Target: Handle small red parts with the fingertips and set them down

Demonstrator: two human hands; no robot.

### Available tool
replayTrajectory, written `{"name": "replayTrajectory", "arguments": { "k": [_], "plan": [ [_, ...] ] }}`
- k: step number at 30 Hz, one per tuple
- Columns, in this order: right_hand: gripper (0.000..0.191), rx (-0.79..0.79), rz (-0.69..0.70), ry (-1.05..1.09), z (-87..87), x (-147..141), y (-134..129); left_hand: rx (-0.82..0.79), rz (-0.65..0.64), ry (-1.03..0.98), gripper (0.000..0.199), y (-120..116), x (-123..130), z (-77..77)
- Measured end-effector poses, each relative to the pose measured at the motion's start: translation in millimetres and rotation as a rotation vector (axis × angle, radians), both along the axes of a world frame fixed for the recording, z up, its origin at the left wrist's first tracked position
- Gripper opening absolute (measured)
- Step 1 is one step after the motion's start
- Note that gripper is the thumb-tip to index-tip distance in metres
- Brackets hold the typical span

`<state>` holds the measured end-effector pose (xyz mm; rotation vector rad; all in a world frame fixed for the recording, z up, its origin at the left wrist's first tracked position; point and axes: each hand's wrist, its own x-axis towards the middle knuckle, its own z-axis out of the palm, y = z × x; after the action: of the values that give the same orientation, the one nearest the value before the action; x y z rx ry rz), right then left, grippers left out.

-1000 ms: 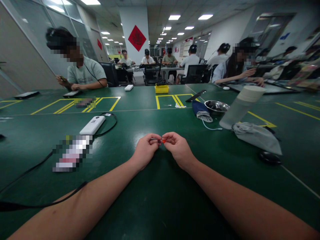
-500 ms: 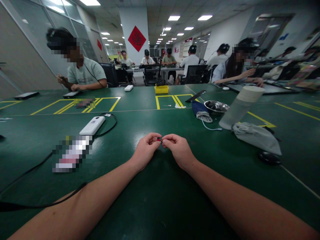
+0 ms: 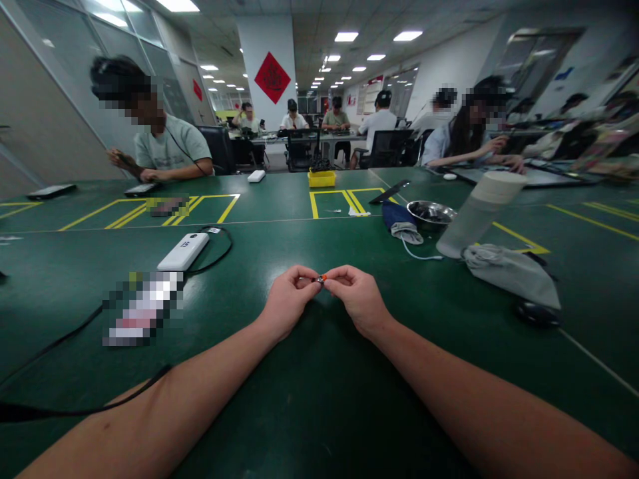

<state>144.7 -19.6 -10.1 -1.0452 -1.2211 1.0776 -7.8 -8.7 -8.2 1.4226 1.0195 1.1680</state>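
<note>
A tiny object (image 3: 321, 279), dark and silvery with an orange-red part, is pinched between the fingertips of both hands above the green table (image 3: 319, 399). From the left, my left hand (image 3: 292, 301) grips it with thumb and forefinger. My right hand (image 3: 357, 298) pinches its other side, close to the orange part. The fingertips nearly meet and cover much of the object, so its exact shape cannot be made out.
Left of my hands lie a white power bank (image 3: 184, 251) with a black cable and a blurred-out flat item (image 3: 144, 309). On the right are a metal bowl (image 3: 432, 214), a frosted bottle (image 3: 474, 216), a grey pouch (image 3: 514, 273) and a black mouse (image 3: 538, 314). Two people sit across the table.
The small object has turned in my fingers: an orange part now shows beside my right fingertips, where red showed by my left ones. Both hands stay almost in place.
</note>
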Motion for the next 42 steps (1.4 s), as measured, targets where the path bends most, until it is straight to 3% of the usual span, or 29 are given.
{"name": "replayTrajectory", "arguments": {
  "k": [13, 21, 26, 31, 42],
  "plan": [
    [0.014, -0.027, 0.015, -0.013, -4.0, 0.1, 1.1, 0.075, 0.014, 0.079, 0.016, -0.1, -1.1, 2.1],
    [0.013, -0.005, 0.143, -0.056, 2.3, -1.0, -2.5, 0.336, 0.103, 0.423, 0.022, -1.5, -2.1, 7.3],
    [0.029, 0.026, 0.154, -0.048, 1.1, -1.0, -3.1, 0.45, 0.01, 0.392, 0.036, -5.8, 0.6, 7.8],
    [0.026, 0.014, 0.146, 0.006, -0.2, -0.3, -1.5, 0.405, -0.093, 0.32, 0.043, -8.0, 2.7, 4.4],
    [0.021, 0.022, 0.158, 0.1, 0.5, -0.4, -3.4, 0.281, 0.0, 0.38, 0.025, -7.8, 0.4, 9.6]
  ]
}}
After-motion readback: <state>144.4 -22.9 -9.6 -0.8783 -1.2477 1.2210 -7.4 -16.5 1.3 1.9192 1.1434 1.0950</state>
